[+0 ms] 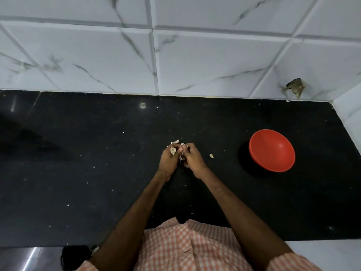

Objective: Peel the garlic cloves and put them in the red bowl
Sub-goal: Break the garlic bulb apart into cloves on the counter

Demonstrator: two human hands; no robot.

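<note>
A: We see first the black speckled stone countertop [78, 173], backed by a white marble-veined tiled wall [195, 55]. What stands on it?

B: A round red plastic bowl [272, 150], well apart to the right of our hands; we see nothing in it.

A: And the hands?

B: Our left hand [169, 159] pinches a pale, papery garlic clove [173, 150]; our right hand [193, 158] meets it, fingers closed at the skin. Torn white peel scraps [212, 156] lie on the counter just beside.
</note>
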